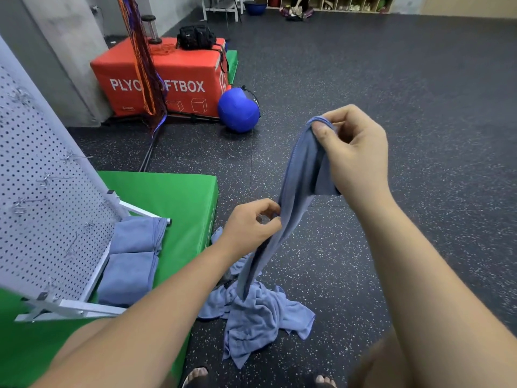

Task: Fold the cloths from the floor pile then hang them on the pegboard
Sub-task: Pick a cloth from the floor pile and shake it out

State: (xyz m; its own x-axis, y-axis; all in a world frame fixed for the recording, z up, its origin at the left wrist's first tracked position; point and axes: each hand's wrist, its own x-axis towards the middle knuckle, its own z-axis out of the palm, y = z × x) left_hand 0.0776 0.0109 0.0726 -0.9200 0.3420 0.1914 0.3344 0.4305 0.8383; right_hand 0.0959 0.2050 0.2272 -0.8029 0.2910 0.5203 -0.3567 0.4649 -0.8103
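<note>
A blue-grey cloth (296, 191) hangs stretched between my two hands above the floor. My right hand (355, 152) pinches its top corner high up. Lower down, my left hand (251, 225) grips the cloth along its edge. The cloth's bottom end trails down to the crumpled floor pile (257, 317) of the same blue-grey cloths. A white pegboard (42, 191) with metal hooks leans at the left on a metal frame. Two folded cloths (131, 259) lie at its foot on the green mat (179, 200).
A red plyo soft box (179, 71) with a black bag on top stands at the back left, a blue ball (239, 110) beside it. Dark speckled rubber floor spreads to the right. My feet show at the bottom edge.
</note>
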